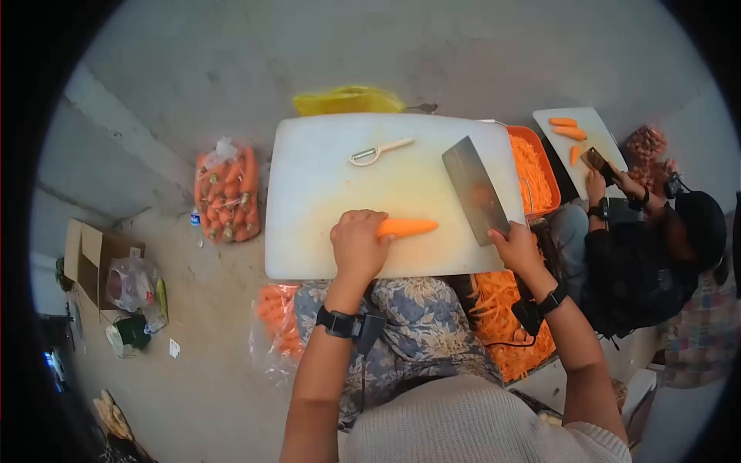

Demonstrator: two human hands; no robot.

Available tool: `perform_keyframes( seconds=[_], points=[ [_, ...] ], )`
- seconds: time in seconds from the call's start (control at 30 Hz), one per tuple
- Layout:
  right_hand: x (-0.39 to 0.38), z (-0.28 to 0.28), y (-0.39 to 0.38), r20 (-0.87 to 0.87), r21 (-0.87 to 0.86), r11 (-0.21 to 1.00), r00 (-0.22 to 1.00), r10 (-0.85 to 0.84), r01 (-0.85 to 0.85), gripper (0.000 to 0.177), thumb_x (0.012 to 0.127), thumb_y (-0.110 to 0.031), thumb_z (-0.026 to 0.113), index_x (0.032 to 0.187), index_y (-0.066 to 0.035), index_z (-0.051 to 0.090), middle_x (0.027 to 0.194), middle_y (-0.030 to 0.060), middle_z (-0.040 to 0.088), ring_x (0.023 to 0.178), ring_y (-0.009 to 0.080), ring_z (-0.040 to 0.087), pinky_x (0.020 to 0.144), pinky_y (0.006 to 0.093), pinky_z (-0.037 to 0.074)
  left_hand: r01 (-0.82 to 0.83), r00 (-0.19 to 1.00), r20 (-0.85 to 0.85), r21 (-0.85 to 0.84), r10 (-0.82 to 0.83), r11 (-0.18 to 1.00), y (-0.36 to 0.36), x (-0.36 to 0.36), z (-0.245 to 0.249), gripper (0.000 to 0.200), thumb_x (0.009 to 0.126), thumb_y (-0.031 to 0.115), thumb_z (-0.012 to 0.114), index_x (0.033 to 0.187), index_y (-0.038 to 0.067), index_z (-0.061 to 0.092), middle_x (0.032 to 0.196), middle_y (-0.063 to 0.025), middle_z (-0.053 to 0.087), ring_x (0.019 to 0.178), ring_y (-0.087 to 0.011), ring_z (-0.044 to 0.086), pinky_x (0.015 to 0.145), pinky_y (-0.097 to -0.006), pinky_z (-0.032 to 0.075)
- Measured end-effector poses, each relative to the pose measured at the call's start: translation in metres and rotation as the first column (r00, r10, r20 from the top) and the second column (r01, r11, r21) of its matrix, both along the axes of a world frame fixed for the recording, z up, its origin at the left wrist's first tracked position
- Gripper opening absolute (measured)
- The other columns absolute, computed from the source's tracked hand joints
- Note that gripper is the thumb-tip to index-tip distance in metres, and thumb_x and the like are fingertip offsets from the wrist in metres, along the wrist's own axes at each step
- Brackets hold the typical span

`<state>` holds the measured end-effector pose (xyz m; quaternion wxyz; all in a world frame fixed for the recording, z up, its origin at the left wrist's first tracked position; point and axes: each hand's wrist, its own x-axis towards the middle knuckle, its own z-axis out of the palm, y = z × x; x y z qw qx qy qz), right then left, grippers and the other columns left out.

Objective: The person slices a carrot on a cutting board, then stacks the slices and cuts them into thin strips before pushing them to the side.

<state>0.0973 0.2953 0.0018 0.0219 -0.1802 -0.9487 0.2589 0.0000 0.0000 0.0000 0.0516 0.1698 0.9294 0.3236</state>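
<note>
Across my lap lies a large white cutting board (pixel 309 177), stained yellow in its middle. On it, my left hand (pixel 359 241) is closed around the thick end of a peeled carrot (pixel 409 227), whose tip points right. A wide cleaver (pixel 472 185) is gripped near its lower end by my right hand (pixel 515 247); its handle is hidden in the fingers. The blade leans up and to the left over the board's right side, apart from the carrot. Toward the far edge rests a Y-shaped peeler (pixel 380 152) with a pale handle.
An orange tray (pixel 540 170) of shredded carrot stands at the board's right, with more carrot shreds (pixel 509 339) below. Bagged carrots (pixel 228 193) sit on the left floor beside a cardboard box (pixel 96 258). At right, a co-worker (pixel 648 247) holds a blade near another board (pixel 579 127).
</note>
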Motion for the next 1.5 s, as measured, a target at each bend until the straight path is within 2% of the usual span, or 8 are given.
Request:
perform_keyframes(
  seconds=[0.1,0.17,0.37,0.57,0.7,0.8,0.93,1.5],
  points=[
    [-0.009,0.006,-0.019,0.016,-0.053,0.999,1.0,-0.01,0.011,0.036,0.084,-0.028,0.066,0.083,0.007,0.062,0.073,0.0275,0.063,0.072,0.0422,0.063,0.064,0.0472,0.05,0.005,0.993,-0.115,-0.023,-0.008,1.0,0.002,0.006,0.0,0.038,0.072,0.014,0.075,0.11,0.012,0.067,0.114,-0.0065,0.063,0.111,-0.0274,0.055,0.105,-0.0538,0.03],
    [-0.004,0.022,-0.029,0.048,0.054,0.998,0.999,-0.017,0.014,0.034,0.085,-0.026,0.065,0.081,0.008,0.061,0.072,0.027,0.062,0.071,0.0425,0.063,0.063,0.0468,0.05,-0.025,0.906,-0.424,-0.082,-0.012,0.996,0.008,0.018,-0.001,0.033,0.072,0.016,0.074,0.104,0.012,0.068,0.105,-0.002,0.064,0.11,-0.0229,0.055,0.105,-0.0537,0.03],
    [-0.001,0.015,-0.024,-0.008,0.089,0.996,1.0,0.016,-0.016,0.031,0.085,-0.025,0.065,0.082,0.006,0.061,0.074,0.027,0.063,0.072,0.0419,0.063,0.064,0.0464,0.05,0.082,0.834,-0.548,-0.001,-0.069,0.997,0.022,0.023,-0.017,0.023,0.075,0.013,0.067,0.098,0.01,0.068,0.1,-0.0018,0.064,0.104,-0.0215,0.057,0.101,-0.0493,0.034],
    [-0.001,0.022,-0.029,0.068,0.075,0.997,0.997,0.021,-0.026,0.03,0.085,-0.024,0.064,0.082,0.005,0.062,0.077,0.0266,0.064,0.072,0.0418,0.064,0.065,0.0467,0.051,0.161,0.835,-0.528,-0.038,-0.156,0.986,0.017,0.025,-0.012,0.018,0.075,0.011,0.059,0.092,0.009,0.067,0.091,-0.0026,0.063,0.095,-0.022,0.058,0.087,-0.0367,0.043],
    [-0.001,0.029,-0.044,0.068,0.156,0.979,0.99,0.123,-0.133,0.028,0.086,-0.022,0.062,0.082,0.005,0.061,0.076,0.0252,0.065,0.072,0.0411,0.064,0.066,0.0475,0.051,0.159,0.881,-0.443,-0.051,-0.165,0.986,0.019,0.033,-0.011,0.018,0.076,0.01,0.057,0.091,0.008,0.066,0.091,-0.0038,0.062,0.096,-0.0225,0.058,0.088,-0.0376,0.044],
    [0.0,0.031,-0.053,0.205,0.322,0.907,0.956,0.212,-0.27,0.023,0.088,-0.021,0.06,0.078,-0.001,0.06,0.068,0.0205,0.063,0.067,0.0383,0.063,0.062,0.0477,0.05,0.173,0.806,-0.578,0.025,-0.127,0.985,0.023,0.031,-0.019,0.018,0.075,0.009,0.056,0.091,0.007,0.066,0.092,-0.0045,0.062,0.097,-0.0229,0.058,0.088,-0.0388,0.044],
    [0.002,0.044,-0.057,0.062,0.231,0.927,0.955,0.289,-0.296,0.022,0.088,-0.021,0.06,0.076,-0.003,0.059,0.065,0.0193,0.061,0.062,0.0373,0.062,0.059,0.0464,0.049,0.181,0.771,-0.627,0.041,-0.116,0.983,0.023,0.027,-0.026,0.021,0.075,0.01,0.057,0.093,0.007,0.066,0.093,-0.0042,0.062,0.097,-0.0223,0.057,0.088,-0.0391,0.044],
    [0.022,0.08,-0.06,0.233,0.41,0.699,0.808,0.541,-0.586,0.01,0.081,-0.013,0.06,0.075,-0.005,0.056,0.06,0.012,0.059,0.053,0.0291,0.061,0.048,0.0391,0.049,0.228,0.749,-0.653,0.101,-0.109,0.968,0.025,0.03,-0.036,0.019,0.07,0.01,0.06,0.087,0.008,0.069,0.087,-0.0011,0.062,0.088,-0.0216,0.056,0.081,-0.0364,0.047]
  ],
)
